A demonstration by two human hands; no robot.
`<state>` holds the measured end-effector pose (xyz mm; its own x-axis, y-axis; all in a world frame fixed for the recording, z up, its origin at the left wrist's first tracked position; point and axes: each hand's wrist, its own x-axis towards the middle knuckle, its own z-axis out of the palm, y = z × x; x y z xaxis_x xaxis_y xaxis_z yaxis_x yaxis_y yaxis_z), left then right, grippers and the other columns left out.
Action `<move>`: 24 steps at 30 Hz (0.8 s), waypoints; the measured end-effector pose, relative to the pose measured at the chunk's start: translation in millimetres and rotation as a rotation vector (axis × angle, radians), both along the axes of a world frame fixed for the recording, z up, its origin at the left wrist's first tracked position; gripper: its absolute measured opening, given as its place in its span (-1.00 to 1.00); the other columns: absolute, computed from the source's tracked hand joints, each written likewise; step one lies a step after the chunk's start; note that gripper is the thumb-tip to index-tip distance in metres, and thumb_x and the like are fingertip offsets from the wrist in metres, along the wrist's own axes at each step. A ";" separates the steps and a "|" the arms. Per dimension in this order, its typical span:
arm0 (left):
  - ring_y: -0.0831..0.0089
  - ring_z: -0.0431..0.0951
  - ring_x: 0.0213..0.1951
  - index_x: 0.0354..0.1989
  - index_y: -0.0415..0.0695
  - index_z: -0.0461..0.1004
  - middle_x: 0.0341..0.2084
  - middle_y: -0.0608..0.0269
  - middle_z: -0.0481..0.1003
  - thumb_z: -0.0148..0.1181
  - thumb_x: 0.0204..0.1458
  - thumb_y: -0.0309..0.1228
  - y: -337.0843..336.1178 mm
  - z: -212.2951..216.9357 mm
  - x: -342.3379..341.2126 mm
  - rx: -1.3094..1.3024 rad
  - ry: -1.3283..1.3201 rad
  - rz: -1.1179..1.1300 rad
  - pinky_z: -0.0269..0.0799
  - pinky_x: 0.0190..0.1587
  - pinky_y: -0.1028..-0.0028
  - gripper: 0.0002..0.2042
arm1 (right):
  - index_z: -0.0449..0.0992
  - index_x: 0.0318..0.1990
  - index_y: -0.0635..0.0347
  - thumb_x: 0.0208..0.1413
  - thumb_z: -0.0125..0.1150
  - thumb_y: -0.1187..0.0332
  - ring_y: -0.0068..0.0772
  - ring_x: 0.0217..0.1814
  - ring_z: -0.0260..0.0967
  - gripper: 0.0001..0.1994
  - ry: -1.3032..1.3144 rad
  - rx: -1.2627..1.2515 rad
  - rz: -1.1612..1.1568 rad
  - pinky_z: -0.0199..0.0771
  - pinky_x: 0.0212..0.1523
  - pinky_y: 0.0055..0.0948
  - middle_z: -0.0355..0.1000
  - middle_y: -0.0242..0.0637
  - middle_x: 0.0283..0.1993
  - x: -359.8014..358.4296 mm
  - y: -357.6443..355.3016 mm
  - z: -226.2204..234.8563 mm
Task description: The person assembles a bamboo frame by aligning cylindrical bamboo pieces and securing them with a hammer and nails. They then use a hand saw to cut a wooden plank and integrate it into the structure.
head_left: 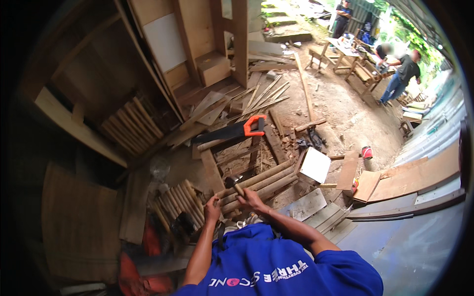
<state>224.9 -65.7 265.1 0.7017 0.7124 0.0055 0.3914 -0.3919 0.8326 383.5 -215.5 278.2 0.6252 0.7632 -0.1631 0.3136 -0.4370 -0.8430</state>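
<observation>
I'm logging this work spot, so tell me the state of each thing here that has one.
Hammer: held.
Right hand: closed around its handle.
Left hand: fingers curled beside the poles, hold unclear.
Poles: laid side by side.
Handsaw: unheld, blade bare.
Wooden cabinet: open-fronted.
Red can: lid unclear.

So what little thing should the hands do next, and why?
Maybe tap the slats lightly with the hammer, keeping clear of the left hand: the right hand holds the hammer over them, and the left sits close by, at their end.
</observation>
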 end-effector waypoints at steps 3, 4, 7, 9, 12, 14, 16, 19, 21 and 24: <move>0.48 0.56 -0.28 -0.19 -0.24 0.53 -0.39 0.14 0.58 0.22 0.08 -0.40 18.1 -19.4 1.3 -0.104 -0.116 0.057 0.43 -0.17 0.45 -0.81 | 0.36 -0.14 0.27 0.05 0.19 0.27 0.22 -0.14 0.33 -0.69 -0.169 0.138 0.015 0.33 -0.16 0.01 0.37 0.13 -0.24 4.5 7.3 -14.1; 0.51 0.52 -0.34 -0.21 -0.24 0.54 -0.44 0.21 0.56 0.23 0.08 -0.40 22.6 -25.3 0.8 -0.243 -0.175 0.122 0.42 -0.21 0.47 -0.82 | 0.34 -0.11 0.26 0.04 0.20 0.31 0.21 -0.12 0.30 -0.69 -0.208 0.112 0.038 0.29 -0.13 0.02 0.35 0.10 -0.21 4.9 9.0 -19.4; 0.52 0.54 -0.33 -0.25 -0.21 0.57 -0.42 0.26 0.58 0.24 0.08 -0.38 33.4 -31.5 8.5 -0.298 -0.116 0.271 0.43 -0.23 0.45 -0.84 | 0.29 0.04 0.32 0.04 0.18 0.41 0.24 0.17 0.20 -0.60 -0.330 0.231 0.038 0.21 0.16 0.00 0.30 0.19 0.04 7.9 12.7 -31.0; 0.57 0.51 -0.32 -0.32 -0.22 0.57 -0.44 0.33 0.56 0.26 0.05 -0.40 33.0 -29.0 15.3 -0.342 -0.224 0.265 0.41 -0.22 0.50 -0.86 | 0.22 0.15 0.38 0.07 0.15 0.44 0.24 0.37 0.03 -0.51 -0.310 0.102 0.033 0.04 0.37 -0.03 0.21 0.28 0.19 7.7 13.1 -34.1; 0.59 0.50 -0.32 -0.34 -0.22 0.58 -0.44 0.34 0.56 0.27 0.03 -0.42 29.3 -21.2 25.4 -0.341 -0.248 0.232 0.40 -0.20 0.51 -0.88 | 0.23 0.13 0.41 0.09 0.14 0.44 0.29 0.36 0.03 -0.55 -0.244 0.115 0.011 0.04 0.37 -0.02 0.15 0.34 0.24 4.8 11.4 -30.2; 0.57 0.51 -0.33 -0.33 -0.22 0.58 -0.44 0.33 0.57 0.27 0.03 -0.43 27.1 -17.8 27.5 -0.311 -0.233 0.206 0.41 -0.20 0.50 -0.88 | 0.24 0.11 0.40 0.11 0.13 0.45 0.31 0.35 0.05 -0.57 -0.214 0.149 0.013 0.05 0.36 -0.02 0.16 0.37 0.23 4.1 10.5 -23.7; 0.56 0.52 -0.34 -0.32 -0.21 0.58 -0.45 0.31 0.57 0.27 0.03 -0.44 25.8 -18.4 28.4 -0.309 -0.187 0.207 0.42 -0.20 0.49 -0.88 | 0.25 0.11 0.38 0.11 0.12 0.45 0.30 0.34 0.06 -0.58 -0.223 0.178 0.021 0.05 0.36 -0.03 0.18 0.37 0.21 4.6 11.1 -17.2; 0.55 0.52 -0.36 -0.30 -0.21 0.57 -0.46 0.29 0.57 0.26 0.03 -0.45 28.2 -23.3 28.1 -0.276 -0.184 0.178 0.42 -0.21 0.48 -0.88 | 0.28 0.09 0.33 0.09 0.14 0.47 0.29 0.35 0.06 -0.60 -0.182 0.167 0.050 0.02 0.37 -0.03 0.28 0.25 0.13 6.0 13.9 -11.5; 0.54 0.53 -0.36 -0.30 -0.22 0.57 -0.46 0.29 0.57 0.26 0.03 -0.45 31.2 -26.3 27.0 -0.289 -0.173 0.133 0.42 -0.22 0.48 -0.88 | 0.29 0.09 0.32 0.07 0.15 0.48 0.28 0.35 0.05 -0.60 -0.189 0.177 0.054 0.02 0.37 -0.03 0.30 0.19 0.10 6.3 14.0 -11.1; 0.49 0.54 -0.36 -0.29 -0.23 0.56 -0.46 0.25 0.57 0.26 0.03 -0.45 33.9 -27.4 25.2 -0.245 -0.169 0.073 0.43 -0.24 0.45 -0.87 | 0.29 0.13 0.28 0.09 0.18 0.42 0.18 0.29 0.17 -0.56 -0.301 0.182 0.039 0.18 0.27 -0.13 0.27 0.23 0.15 3.7 13.5 -12.6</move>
<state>250.2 -31.8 237.8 0.6527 0.7552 -0.0604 0.2594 -0.1478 0.9544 387.1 -202.1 265.6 0.5948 0.7868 0.1644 0.5729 -0.2715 -0.7734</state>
